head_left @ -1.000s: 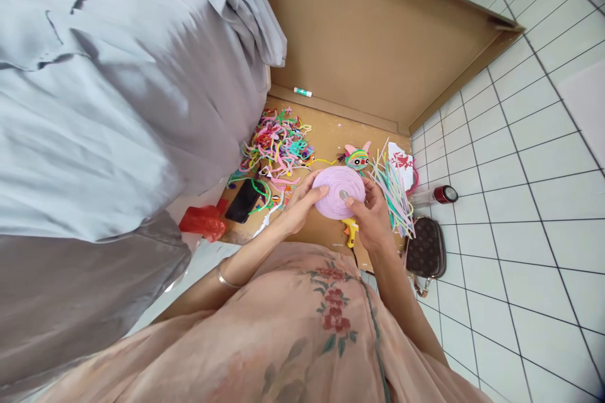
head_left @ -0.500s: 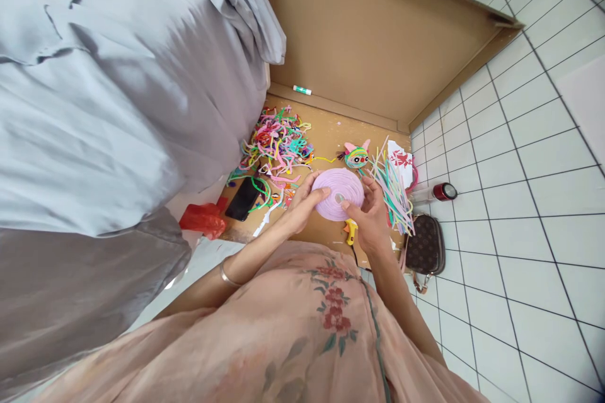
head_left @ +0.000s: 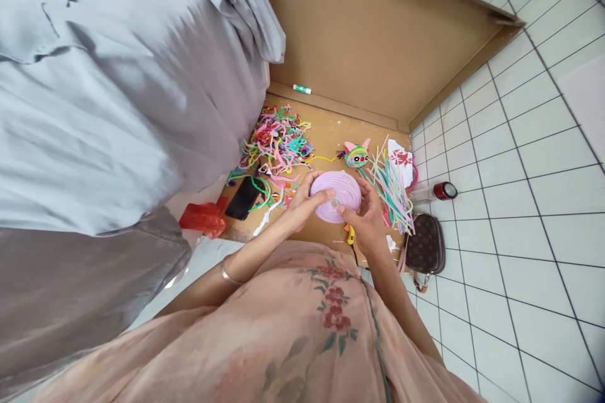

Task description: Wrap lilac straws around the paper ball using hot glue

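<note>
A round lilac coil (head_left: 347, 192), wound in flat rings like a disc of pipe cleaner, is held up between both hands above the cardboard surface. My left hand (head_left: 305, 201) grips its left edge, the thumb lying across the face and the fingers behind. On the other side my right hand (head_left: 370, 214) holds the right edge, its thumb pressed near the centre of the disc. The fingertips behind the coil are hidden. A yellow glue gun (head_left: 350, 234) lies just below the coil, partly covered by the right hand. Beyond it sits a striped animal face with pink ears (head_left: 356, 154).
A tangled heap of coloured pipe cleaners (head_left: 278, 141) lies left, near a black phone (head_left: 243, 198) and a red plastic bag (head_left: 203, 219). Straight pipe cleaners (head_left: 394, 192) lie right, beside a bottle (head_left: 442, 191) and a brown bag (head_left: 425, 244). A glue stick (head_left: 302, 89) rests behind.
Both hands have shifted the lilac coil slightly left and a little down. The grip looks much the same, and the right hand now covers more of the glue gun.
</note>
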`<state>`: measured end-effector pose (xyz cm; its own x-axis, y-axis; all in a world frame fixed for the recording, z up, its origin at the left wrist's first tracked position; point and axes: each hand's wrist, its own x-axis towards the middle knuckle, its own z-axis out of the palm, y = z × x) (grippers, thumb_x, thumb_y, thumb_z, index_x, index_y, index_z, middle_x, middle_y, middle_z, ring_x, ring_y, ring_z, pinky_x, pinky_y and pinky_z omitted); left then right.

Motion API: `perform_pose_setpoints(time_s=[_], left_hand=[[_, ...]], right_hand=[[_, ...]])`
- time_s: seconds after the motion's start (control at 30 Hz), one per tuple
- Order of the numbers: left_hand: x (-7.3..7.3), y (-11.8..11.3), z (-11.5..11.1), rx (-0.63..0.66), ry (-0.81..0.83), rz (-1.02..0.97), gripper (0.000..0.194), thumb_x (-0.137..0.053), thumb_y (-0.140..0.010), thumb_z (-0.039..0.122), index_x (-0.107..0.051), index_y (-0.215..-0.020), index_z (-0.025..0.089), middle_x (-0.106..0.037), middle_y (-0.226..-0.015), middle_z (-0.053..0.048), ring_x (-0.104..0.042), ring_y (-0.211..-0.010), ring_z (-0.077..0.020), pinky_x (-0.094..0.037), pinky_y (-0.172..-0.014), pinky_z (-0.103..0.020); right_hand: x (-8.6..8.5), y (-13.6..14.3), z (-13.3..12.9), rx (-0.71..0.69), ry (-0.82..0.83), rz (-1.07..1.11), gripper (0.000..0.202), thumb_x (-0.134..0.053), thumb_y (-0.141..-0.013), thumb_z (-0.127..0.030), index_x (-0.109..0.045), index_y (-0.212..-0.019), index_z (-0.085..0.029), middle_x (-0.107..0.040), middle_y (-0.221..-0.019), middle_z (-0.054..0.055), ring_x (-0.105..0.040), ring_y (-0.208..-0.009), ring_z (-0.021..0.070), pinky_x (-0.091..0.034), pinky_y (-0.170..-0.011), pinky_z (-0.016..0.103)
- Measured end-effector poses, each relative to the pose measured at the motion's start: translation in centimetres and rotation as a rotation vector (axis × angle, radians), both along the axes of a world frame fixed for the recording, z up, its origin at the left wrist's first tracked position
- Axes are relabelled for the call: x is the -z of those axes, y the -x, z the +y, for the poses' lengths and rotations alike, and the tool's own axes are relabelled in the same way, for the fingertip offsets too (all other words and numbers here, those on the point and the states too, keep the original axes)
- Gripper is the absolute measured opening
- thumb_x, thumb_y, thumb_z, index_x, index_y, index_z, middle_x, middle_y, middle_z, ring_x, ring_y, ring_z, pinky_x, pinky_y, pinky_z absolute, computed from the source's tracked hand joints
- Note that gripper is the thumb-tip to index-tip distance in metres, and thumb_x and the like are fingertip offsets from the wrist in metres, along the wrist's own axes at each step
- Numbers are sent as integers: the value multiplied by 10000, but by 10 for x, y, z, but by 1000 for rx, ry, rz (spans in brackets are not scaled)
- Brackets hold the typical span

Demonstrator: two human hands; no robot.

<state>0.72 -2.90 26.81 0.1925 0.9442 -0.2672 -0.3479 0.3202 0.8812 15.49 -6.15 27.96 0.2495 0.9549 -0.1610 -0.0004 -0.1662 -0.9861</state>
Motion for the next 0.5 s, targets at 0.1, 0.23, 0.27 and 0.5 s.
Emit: perform_pose_setpoints(time_s=[0.1, 0.23, 0.27, 0.5], left_hand=[[0, 0, 0, 12, 23, -3, 561, -770, -650, 471, -576, -1106, 208, -636, -1081, -41, -607, -1013, -222, -508, -884, -336], [6, -5, 3, -39, 1, 62, 635, -804, -593, 435, -574, -1132, 191, -644, -1082, -50, -614, -1001, -230, -517, -875, -351], [8, -6, 4, -52, -6, 82, 642, -804, -580, 433, -570, -1126, 189, -640, -1074, -50, -609, -989, -228, -513, -862, -349], [13, -10, -1, -2, 34, 102, 643, -802, -596, 482, -567, -1121, 192, -636, -1115, -77, -605, -1047, -253, -502, -913, -374]], right_hand=[[2, -1, 2, 9, -4, 27, 741, -858, -543, -323, -547, -1212, -257, -601, -1334, 99, -589, -1180, 277, -498, -1020, 469], [4, -2, 2, 8, 20, 31, 735, -868, -552, -324, -558, -1215, -256, -613, -1312, 92, -596, -1175, 271, -510, -1001, 453], [5, -2, 2, 4, 25, 38, 730, -868, -556, -325, -559, -1215, -259, -614, -1313, 92, -598, -1170, 270, -518, -982, 445], [19, -7, 0, 44, 52, 99, 675, -884, -517, -328, -593, -1121, -248, -656, -1225, 67, -623, -1097, 235, -505, -978, 416]])
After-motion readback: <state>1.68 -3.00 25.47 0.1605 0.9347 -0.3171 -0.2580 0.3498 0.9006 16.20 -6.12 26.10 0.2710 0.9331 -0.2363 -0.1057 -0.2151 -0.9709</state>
